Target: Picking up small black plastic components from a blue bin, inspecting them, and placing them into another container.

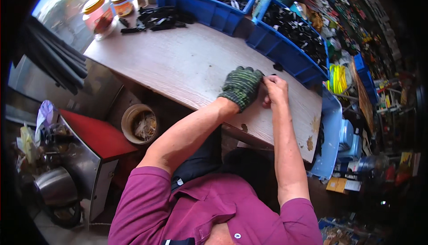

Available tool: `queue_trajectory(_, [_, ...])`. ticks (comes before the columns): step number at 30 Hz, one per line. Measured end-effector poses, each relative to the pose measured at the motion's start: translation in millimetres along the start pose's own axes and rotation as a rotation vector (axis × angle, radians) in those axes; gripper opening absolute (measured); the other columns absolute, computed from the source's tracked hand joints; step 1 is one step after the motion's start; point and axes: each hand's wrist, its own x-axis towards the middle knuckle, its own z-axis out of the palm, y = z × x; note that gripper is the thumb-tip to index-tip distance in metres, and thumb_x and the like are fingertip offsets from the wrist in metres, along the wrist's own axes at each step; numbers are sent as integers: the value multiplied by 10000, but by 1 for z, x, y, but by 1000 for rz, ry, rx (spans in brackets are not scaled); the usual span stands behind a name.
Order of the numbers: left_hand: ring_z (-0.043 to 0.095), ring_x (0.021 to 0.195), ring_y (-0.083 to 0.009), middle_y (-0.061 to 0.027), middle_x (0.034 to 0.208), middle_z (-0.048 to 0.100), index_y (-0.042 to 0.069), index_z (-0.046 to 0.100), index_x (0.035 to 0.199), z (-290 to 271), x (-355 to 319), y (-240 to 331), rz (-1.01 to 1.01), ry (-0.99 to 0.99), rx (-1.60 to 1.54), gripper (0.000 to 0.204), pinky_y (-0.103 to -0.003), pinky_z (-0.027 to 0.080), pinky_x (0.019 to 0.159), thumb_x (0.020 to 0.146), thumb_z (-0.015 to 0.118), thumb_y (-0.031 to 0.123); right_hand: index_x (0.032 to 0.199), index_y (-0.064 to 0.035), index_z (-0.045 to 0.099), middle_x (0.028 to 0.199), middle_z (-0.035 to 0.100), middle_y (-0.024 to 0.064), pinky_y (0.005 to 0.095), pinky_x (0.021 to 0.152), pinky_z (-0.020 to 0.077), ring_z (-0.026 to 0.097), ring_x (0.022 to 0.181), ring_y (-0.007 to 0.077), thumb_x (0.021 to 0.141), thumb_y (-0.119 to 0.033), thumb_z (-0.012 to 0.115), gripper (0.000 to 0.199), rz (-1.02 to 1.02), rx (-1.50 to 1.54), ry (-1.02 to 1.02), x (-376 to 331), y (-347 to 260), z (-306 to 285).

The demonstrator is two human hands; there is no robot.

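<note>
My left hand [243, 86], in a dark green striped knit glove, is curled over the right part of the wooden table [187, 60]. Close beside it is my bare right hand [276, 90], its fingertips pinched together near the glove's fingers. A little dark material seems to show between the two hands, too small and covered to name. Just beyond them a small black piece [277, 67] lies on the tabletop, near a blue bin [285, 51] full of black parts.
At the table's back stands another blue bin [200, 11] of black parts, beside a loose pile of black pieces [162, 18]. Lidded jars [99, 17] stand at the far left. Below are a scrap bucket [127, 124] and a red-topped cabinet [96, 133]; a light-blue tub [327, 142] is at right.
</note>
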Motion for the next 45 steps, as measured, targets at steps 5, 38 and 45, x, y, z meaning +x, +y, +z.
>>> queue_trajectory(5, [640, 933, -375, -166, 942, 671, 86, 663, 1001, 1, -4, -4, -24, -13, -23, 194, -489, 526, 797, 842, 594, 174, 979, -65, 662, 578, 539, 35, 335, 299, 390, 452, 340, 133, 911, -259, 660, 205, -48, -26, -23, -5, -4, 4])
queue_trajectory(38, [581, 1029, -361, -172, 1055, 618, 65, 616, 1113, -64, 31, -121, 24, 743, 286, 362, -499, 451, 919, 828, 638, 288, 707, -131, 424, 442, 286, -17, 391, 393, 487, 352, 354, 141, 979, -396, 540, 397, -165, 520, -43, -35, 24, 10])
queue_trajectory(45, [593, 1024, -341, -110, 1090, 658, 228, 710, 1067, -128, 38, -240, -376, 400, 593, 215, -495, 463, 887, 899, 597, 302, 759, -98, 477, 472, 306, -26, 348, 376, 508, 367, 366, 111, 987, -346, 524, 340, -243, 548, -47, -31, 28, 17])
